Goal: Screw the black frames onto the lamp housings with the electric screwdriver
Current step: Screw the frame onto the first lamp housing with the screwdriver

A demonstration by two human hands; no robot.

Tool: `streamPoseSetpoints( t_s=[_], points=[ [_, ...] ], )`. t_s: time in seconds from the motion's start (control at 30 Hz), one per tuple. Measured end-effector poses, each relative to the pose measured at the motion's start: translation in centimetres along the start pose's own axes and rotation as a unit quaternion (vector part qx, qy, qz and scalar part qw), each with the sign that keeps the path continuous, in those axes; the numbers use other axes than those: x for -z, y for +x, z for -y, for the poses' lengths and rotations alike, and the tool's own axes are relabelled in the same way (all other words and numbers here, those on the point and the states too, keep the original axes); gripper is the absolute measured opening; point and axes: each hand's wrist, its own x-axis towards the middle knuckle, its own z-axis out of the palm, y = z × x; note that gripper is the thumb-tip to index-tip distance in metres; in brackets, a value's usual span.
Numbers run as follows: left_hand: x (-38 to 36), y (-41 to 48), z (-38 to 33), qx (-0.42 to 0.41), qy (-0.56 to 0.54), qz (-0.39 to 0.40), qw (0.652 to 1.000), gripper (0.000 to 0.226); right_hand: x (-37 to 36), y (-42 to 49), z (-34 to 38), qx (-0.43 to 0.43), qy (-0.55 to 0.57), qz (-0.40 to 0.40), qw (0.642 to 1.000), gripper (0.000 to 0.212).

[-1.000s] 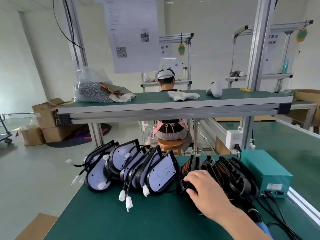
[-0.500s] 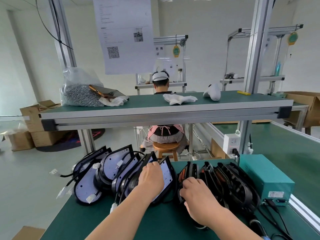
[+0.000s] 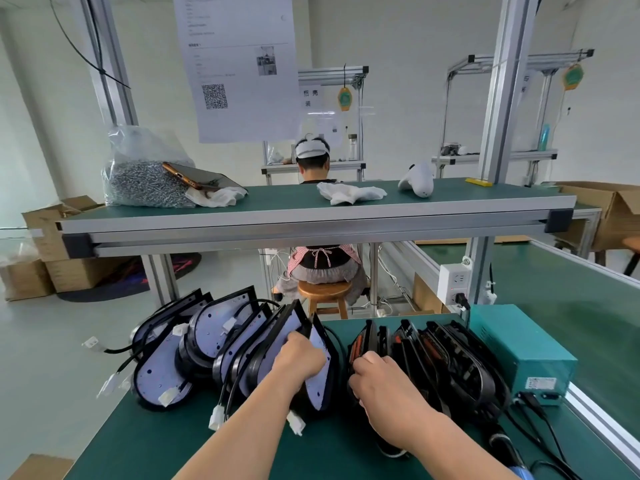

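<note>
Several lamp housings [image 3: 221,336] with white LED boards and black rims lean in a row on the green bench, white plug leads hanging from them. My left hand [image 3: 300,360] grips the rightmost housing [image 3: 320,382] of that row at its upper edge. To the right stands a row of black frames [image 3: 446,362] with orange parts inside. My right hand [image 3: 382,384] curls its fingers round the nearest, leftmost frame. The electric screwdriver's blue and black handle [image 3: 509,452] lies under my right forearm at the bottom right, mostly hidden.
A teal power box [image 3: 519,351] with cables sits right of the frames. An upper shelf [image 3: 311,216] holds a bag of screws [image 3: 145,178], a phone, cloths and a white controller. A person sits on a stool [image 3: 323,296] beyond the bench.
My left hand came into view and took hold of the rightmost lamp housing. My right hand stayed on the leftmost black frame. The camera moved closer and slightly down.
</note>
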Motion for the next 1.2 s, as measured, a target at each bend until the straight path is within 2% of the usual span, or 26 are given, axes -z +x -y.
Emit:
streamPoseSetpoints(
  t_s=[0.03, 0.1, 0.17, 0.23, 0.27, 0.33, 0.4, 0.5, 0.53, 0.63, 0.7, 0.77, 0.87, 0.97, 1.07, 1.13, 1.2],
  points=[
    [0.1, -0.2, -0.1, 0.011, -0.065, 0.014, 0.998, 0.060, 0.0, 0.0, 0.1, 0.004, 0.000, -0.002, 1.000, 0.019],
    [0.3, -0.6, -0.2, 0.034, -0.143, 0.004, 0.989, 0.006, 0.2, 0.0, 0.2, 0.013, -0.001, -0.005, 1.000, 0.019],
    [0.1, -0.7, 0.1, 0.030, -0.105, 0.001, 0.994, 0.025, 0.3, 0.0, 0.3, 0.023, -0.002, -0.007, 1.000, 0.019],
    [-0.4, -1.1, 0.4, 0.057, -0.063, -0.018, 0.996, 0.021, 0.4, 0.0, 0.4, 0.029, -0.001, -0.008, 1.000, 0.019],
    [-0.7, -1.4, 0.3, 0.076, -0.050, -0.028, 0.995, 0.026, 0.5, -0.1, 0.5, 0.031, 0.000, -0.008, 0.999, 0.020],
    [-1.2, -1.7, 0.4, 0.092, -0.015, -0.047, 0.995, 0.048, 0.6, -0.3, 0.4, 0.036, 0.000, -0.010, 0.999, 0.020],
    [-1.4, -2.0, 0.6, 0.090, -0.021, -0.040, 0.995, 0.046, 0.7, -0.4, 0.4, 0.041, -0.005, -0.006, 0.999, 0.021],
    [-1.6, -1.7, 1.1, 0.070, -0.100, -0.032, 0.992, 0.006, 1.2, -0.5, 0.6, 0.046, -0.015, 0.007, 0.999, 0.022],
    [-1.4, -2.1, 1.3, 0.068, -0.123, -0.036, 0.989, 0.005, 1.5, -0.5, 0.7, 0.049, -0.020, 0.013, 0.999, 0.022],
    [-1.3, -3.1, 2.1, 0.035, -0.155, -0.063, 0.985, 0.016, 2.5, -0.7, 0.8, 0.058, -0.039, 0.021, 0.997, 0.019],
    [-1.2, -4.9, 2.6, 0.024, -0.202, -0.077, 0.976, 0.006, 3.4, -1.0, 0.7, 0.063, -0.041, 0.004, 0.997, 0.017],
    [-1.3, -6.4, 3.5, 0.029, -0.274, -0.084, 0.958, 0.021, 4.4, -1.5, 0.2, 0.063, -0.032, -0.025, 0.997, 0.017],
    [-1.4, -9.0, 5.0, 0.046, -0.380, -0.057, 0.922, 0.015, 5.9, -2.7, -1.0, 0.051, 0.001, -0.065, 0.997, 0.017],
    [-2.0, -11.9, 6.7, 0.075, -0.448, -0.022, 0.891, 0.042, 7.5, -4.8, -1.9, 0.009, 0.050, -0.108, 0.993, 0.010],
    [-3.4, -15.3, 8.1, 0.086, -0.499, 0.022, 0.862, 0.047, 8.6, -7.8, -1.1, -0.057, 0.142, -0.199, 0.968, 0.003],
    [-4.5, -17.1, 8.7, 0.094, -0.518, 0.051, 0.849, 0.043, 9.1, -10.4, 0.3, -0.091, 0.254, -0.263, 0.926, 0.007],
    [-5.2, -19.2, 8.7, 0.101, -0.530, 0.072, 0.839, 0.043, 8.7, -13.0, 2.2, -0.101, 0.357, -0.280, 0.885, 0.013]
  ],
)
